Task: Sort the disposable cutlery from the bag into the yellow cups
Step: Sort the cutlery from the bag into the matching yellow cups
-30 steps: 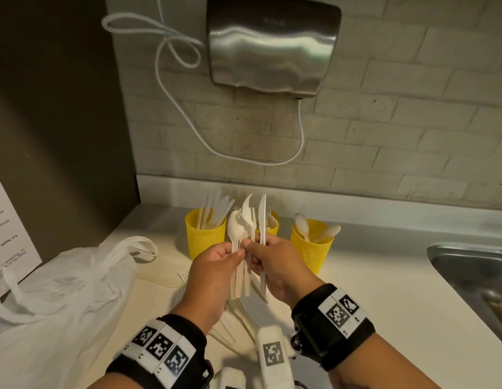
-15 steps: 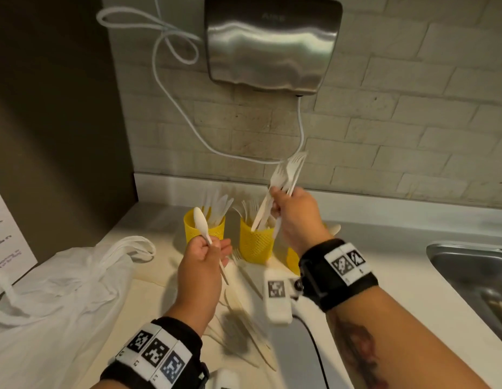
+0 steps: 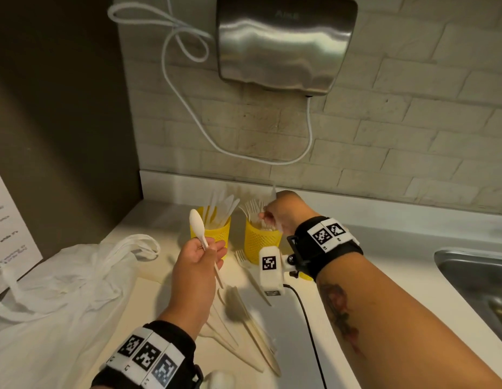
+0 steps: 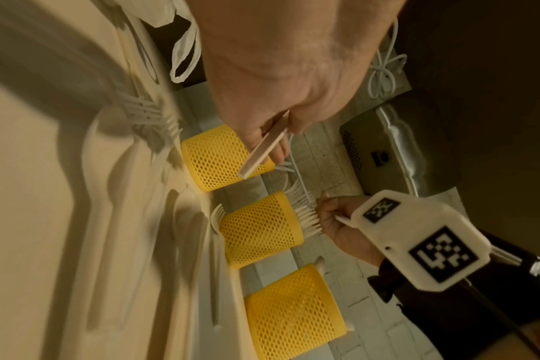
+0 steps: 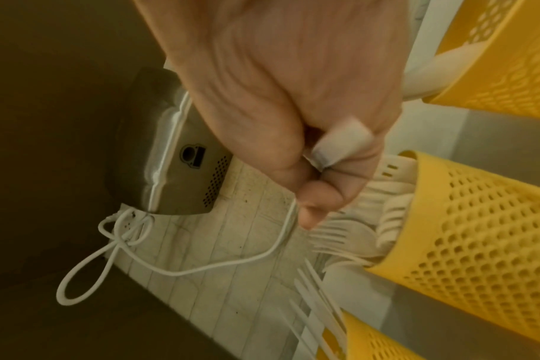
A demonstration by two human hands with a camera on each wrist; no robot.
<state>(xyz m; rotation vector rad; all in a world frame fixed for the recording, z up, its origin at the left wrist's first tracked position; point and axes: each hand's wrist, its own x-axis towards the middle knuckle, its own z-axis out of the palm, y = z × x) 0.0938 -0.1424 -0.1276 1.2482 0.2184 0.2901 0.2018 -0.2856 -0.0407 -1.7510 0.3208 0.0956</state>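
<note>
Three yellow mesh cups stand by the wall: the left cup (image 3: 213,234) holds knives, the middle cup (image 3: 261,242) holds forks, and the third cup (image 4: 293,307) is hidden behind my right wrist in the head view. My left hand (image 3: 207,247) pinches a white spoon (image 3: 196,220) by its handle, bowl up, in front of the left cup. Right over the fork cup's mouth, my right hand (image 3: 268,217) grips a thin white cutlery piece (image 3: 273,190); which kind it is I cannot tell. Several loose cutlery pieces (image 3: 244,318) lie on the counter between my arms.
The white plastic bag (image 3: 56,290) lies slack at the left. One fork (image 3: 241,258) lies beside the middle cup. A steel sink (image 3: 474,276) is at the right edge. A hand dryer (image 3: 283,43) and its white cable (image 3: 188,88) hang on the brick wall above.
My hands split the bundle apart. The right hand carried the forks up, then came down onto the middle cup. The left hand kept one spoon and stayed in front of the left cup.
</note>
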